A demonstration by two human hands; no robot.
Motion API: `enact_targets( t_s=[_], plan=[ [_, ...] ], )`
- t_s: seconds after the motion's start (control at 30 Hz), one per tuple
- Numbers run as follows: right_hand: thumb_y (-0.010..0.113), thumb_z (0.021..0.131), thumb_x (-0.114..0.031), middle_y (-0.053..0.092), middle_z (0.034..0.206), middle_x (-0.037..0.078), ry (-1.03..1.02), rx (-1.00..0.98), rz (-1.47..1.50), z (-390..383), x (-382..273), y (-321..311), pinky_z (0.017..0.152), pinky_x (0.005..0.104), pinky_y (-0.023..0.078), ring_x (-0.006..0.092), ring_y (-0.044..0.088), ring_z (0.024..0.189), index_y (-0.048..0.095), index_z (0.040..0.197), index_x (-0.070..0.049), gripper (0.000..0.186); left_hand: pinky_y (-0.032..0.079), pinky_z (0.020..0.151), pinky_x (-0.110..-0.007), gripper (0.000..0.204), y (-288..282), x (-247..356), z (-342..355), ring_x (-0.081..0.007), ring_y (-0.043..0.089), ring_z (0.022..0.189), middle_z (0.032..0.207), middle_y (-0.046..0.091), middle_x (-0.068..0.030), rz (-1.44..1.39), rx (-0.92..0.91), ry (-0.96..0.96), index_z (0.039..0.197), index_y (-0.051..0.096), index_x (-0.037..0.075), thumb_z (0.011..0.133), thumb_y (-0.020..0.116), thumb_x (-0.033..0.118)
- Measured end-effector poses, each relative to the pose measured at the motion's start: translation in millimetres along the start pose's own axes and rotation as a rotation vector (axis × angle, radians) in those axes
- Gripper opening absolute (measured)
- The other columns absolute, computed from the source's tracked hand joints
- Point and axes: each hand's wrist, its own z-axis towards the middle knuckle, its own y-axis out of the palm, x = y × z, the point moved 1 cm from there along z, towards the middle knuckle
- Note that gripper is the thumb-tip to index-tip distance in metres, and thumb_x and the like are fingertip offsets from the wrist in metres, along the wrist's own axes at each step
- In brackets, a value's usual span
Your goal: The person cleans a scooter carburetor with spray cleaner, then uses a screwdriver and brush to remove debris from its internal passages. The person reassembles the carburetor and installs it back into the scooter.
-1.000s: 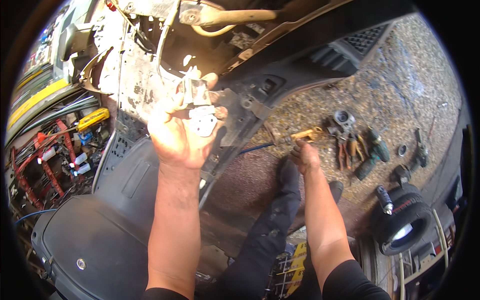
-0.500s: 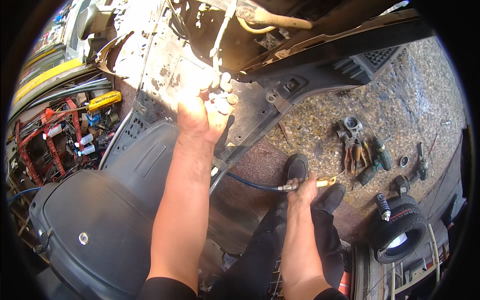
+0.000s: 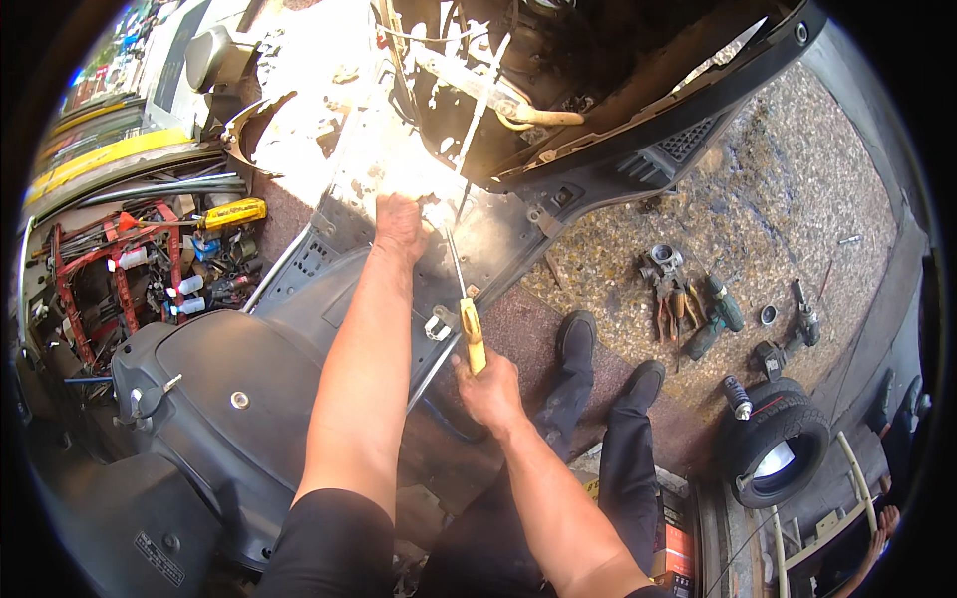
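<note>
In my right hand (image 3: 490,391) is a yellow air blow gun (image 3: 472,337). Its long thin metal nozzle slants up toward my left hand (image 3: 400,227). That hand is closed in strong sunlight over the metal floor panel of a partly stripped scooter. Glare and the back of the hand hide whatever its fingers hold. A pale cable (image 3: 482,100) comes down from the scooter's front and ends near the nozzle tip. Below my left forearm lies the scooter's dark plastic body (image 3: 229,384).
On the speckled floor at right lie a carburetor-like metal part (image 3: 662,261), pliers (image 3: 662,311), a green drill (image 3: 717,317) and another power tool (image 3: 803,317). Beyond are a spray can (image 3: 737,397) and tires (image 3: 778,448). A red tool rack (image 3: 120,274) stands left. Another person's hand (image 3: 881,535) shows lower right.
My right hand has brought the blow gun up and left, turning its nozzle toward my left hand. My left hand has turned from palm up to closed, back showing. The view has shifted.
</note>
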Motion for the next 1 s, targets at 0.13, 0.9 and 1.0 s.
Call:
enact_targets(
  t_s=[0.13, 0.9, 1.0],
  plan=[
    [0.068, 0.087, -0.025, 0.065, 0.081, 0.028, 0.016, -0.017, -0.012, 16.5, 5.8, 5.0, 0.074, 0.0493, 0.050, 0.0459, 0.065, 0.084, 0.068, 0.091, 0.002, 0.028, 0.048, 0.068, -0.030, 0.014, -5.0, 4.0, 17.9, -0.0126, 0.059, 0.079, 0.085, 0.064, -0.0014, 0.222, -0.131, 0.234, 0.095, 0.066, 0.009, 0.081, 0.068, 0.009],
    [0.069, 0.089, -0.027, 0.063, 0.073, 0.025, -0.109, 0.003, -0.042, 30.0, -19.7, 24.5, 0.067, 0.0451, 0.049, 0.0419, 0.064, 0.071, 0.066, 0.091, 0.002, 0.029, 0.053, 0.066, -0.035, 0.023, -21.6, 29.6, 23.2, -0.0192, 0.064, 0.076, 0.092, 0.066, -0.0076, -0.047, 0.143, 0.053, 0.105, 0.063, 0.005, 0.090, 0.056, 0.021],
    [0.069, 0.088, -0.027, 0.063, 0.073, 0.025, -0.118, -0.006, -0.081, 38.0, -22.9, 26.2, 0.068, 0.0464, 0.049, 0.0429, 0.064, 0.072, 0.066, 0.092, 0.002, 0.029, 0.054, 0.070, -0.034, 0.023, -21.7, 29.6, 24.7, -0.0192, 0.065, 0.079, 0.094, 0.066, -0.0071, -0.022, 0.109, 0.114, 0.106, 0.062, 0.003, 0.090, 0.053, 0.016]
  ],
)
